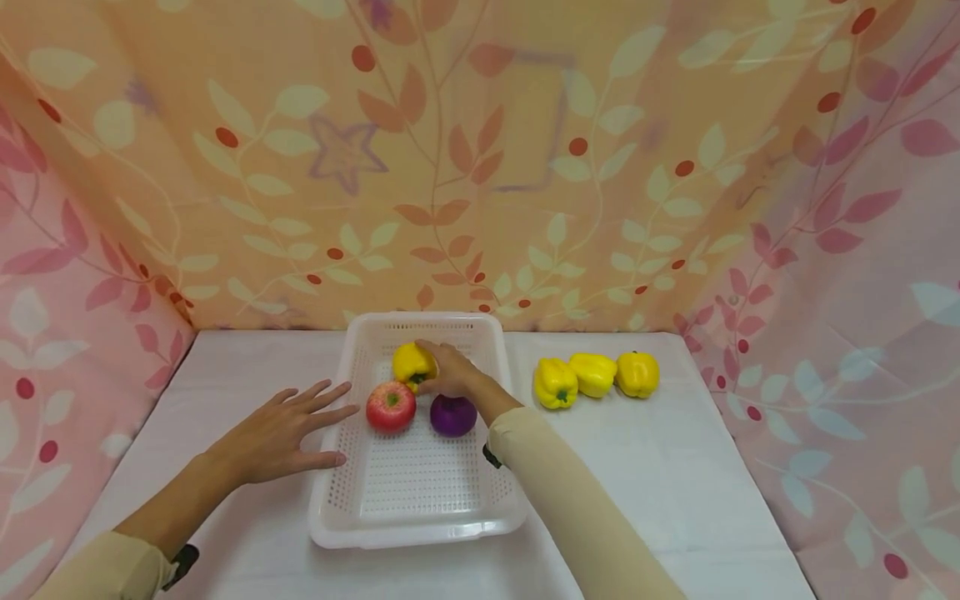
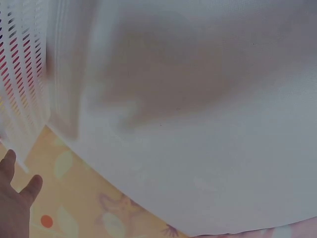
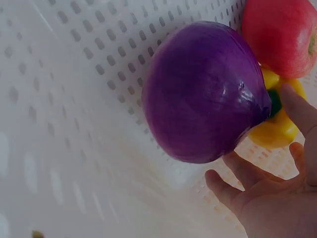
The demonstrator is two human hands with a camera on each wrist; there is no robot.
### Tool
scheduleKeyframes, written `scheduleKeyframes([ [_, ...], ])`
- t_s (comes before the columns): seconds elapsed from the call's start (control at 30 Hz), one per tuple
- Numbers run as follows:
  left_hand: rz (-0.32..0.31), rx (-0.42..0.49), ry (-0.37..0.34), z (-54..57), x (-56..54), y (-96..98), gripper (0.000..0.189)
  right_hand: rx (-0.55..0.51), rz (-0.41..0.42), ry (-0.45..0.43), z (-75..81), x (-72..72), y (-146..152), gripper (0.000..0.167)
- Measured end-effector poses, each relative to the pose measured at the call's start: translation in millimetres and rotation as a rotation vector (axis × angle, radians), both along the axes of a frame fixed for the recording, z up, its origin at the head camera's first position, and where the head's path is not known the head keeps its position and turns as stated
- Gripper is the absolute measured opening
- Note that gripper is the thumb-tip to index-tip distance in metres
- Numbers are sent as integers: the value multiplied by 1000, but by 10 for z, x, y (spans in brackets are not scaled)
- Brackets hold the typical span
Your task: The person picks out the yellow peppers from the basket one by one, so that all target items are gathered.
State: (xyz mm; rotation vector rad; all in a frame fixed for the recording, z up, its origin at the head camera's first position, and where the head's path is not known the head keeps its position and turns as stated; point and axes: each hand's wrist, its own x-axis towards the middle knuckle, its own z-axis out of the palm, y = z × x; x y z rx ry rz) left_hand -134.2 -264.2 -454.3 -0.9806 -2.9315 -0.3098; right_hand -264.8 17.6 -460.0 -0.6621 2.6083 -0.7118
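In the head view a white perforated plastic basket (image 1: 420, 527) holds a red apple (image 1: 391, 407), a purple onion (image 1: 453, 416) and a yellow bell pepper (image 1: 412, 365). My right hand (image 1: 453, 372) reaches over the basket, thumb and forefinger on either side of that bell pepper. In the right wrist view the other fingers (image 3: 225, 188) are spread below the onion (image 3: 203, 94), and the bell pepper (image 3: 272, 131) is partly hidden behind it. My left hand (image 1: 281, 437) hovers at the basket's left rim, fingers spread, holding nothing.
Three more yellow bell peppers (image 1: 556, 383) lie in a row on the white-covered table (image 1: 637, 475), right of the basket. Patterned cloth (image 1: 450, 167) hangs behind the table and along both sides.
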Motion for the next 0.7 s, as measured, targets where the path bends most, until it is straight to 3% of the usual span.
scheduleKeyframes([
  [0.27,-9,18,20,-4,-10,-1,69,0,50,54,-107,-24,-82,86],
  [0.7,-1,7,-8,-11,-22,-9,70,-11,-24,27,-185,-17,-132,83],
])
